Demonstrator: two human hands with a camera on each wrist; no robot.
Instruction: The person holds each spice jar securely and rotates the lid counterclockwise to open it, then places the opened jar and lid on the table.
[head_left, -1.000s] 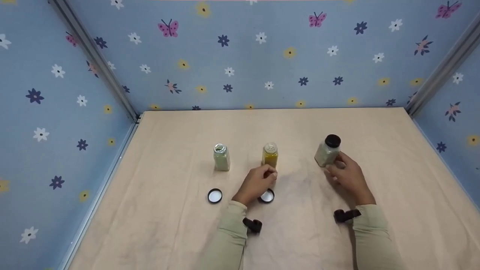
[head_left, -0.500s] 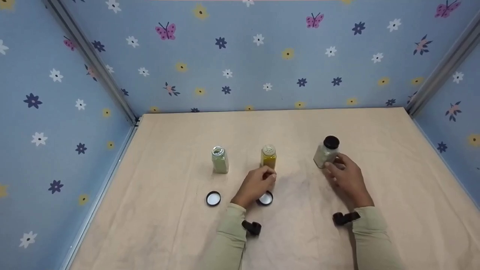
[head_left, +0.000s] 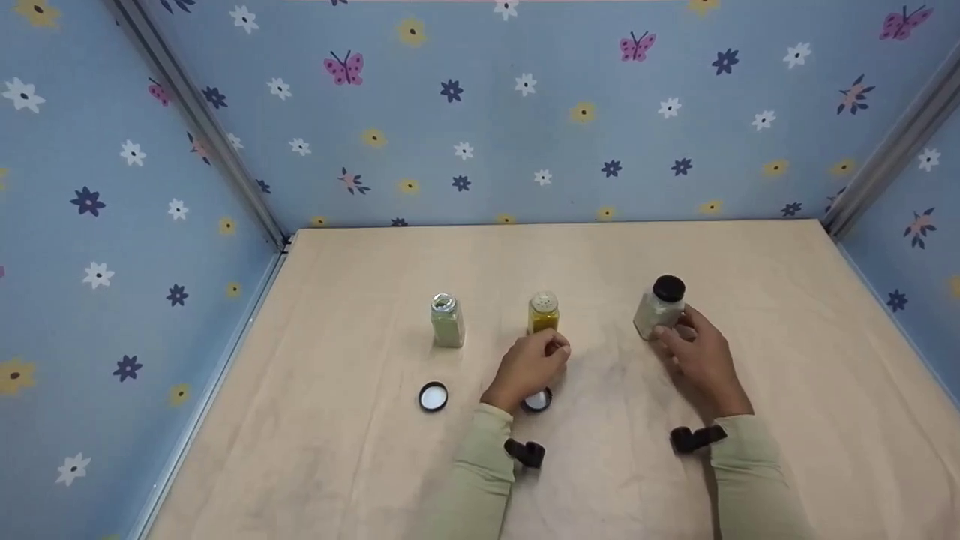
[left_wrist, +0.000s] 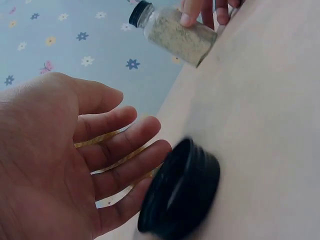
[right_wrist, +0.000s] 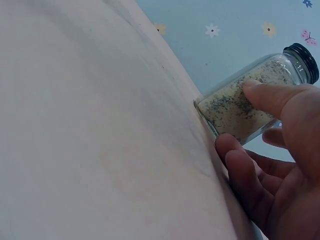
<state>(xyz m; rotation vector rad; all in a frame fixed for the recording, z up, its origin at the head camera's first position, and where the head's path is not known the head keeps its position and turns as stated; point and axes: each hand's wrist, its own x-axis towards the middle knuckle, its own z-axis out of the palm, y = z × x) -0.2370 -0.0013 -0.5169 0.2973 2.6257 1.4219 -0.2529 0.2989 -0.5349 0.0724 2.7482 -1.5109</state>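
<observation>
My right hand (head_left: pixel 701 360) holds a square glass spice jar (head_left: pixel 658 311) with a black lid, filled with pale, green-flecked seasoning. Its thumb presses the near face of the jar (right_wrist: pixel 250 102), and the other fingers lie behind and below. The jar's base is at the cloth. My left hand (head_left: pixel 529 367) hovers empty, fingers loosely bent, before a shaker jar (head_left: pixel 543 311) of yellow spice with a perforated white top; the hand hides its lower part. Close by the left fingers, a black lid (left_wrist: pixel 182 192) lies in the left wrist view, partly covered by the wrist in the head view.
On the left stands an uncapped jar (head_left: pixel 448 326) of pale green powder with a silvery rim. In front of it a second black lid (head_left: pixel 433 397) lies with its white inside up. A beige cloth (head_left: pixel 337 300) covers the table, enclosed by blue flowered walls (head_left: pixel 495 112).
The left hand has shifted slightly to the right in front of the yellow spice jar. The right hand keeps its hold on the black-lidded jar. The head view has moved a little.
</observation>
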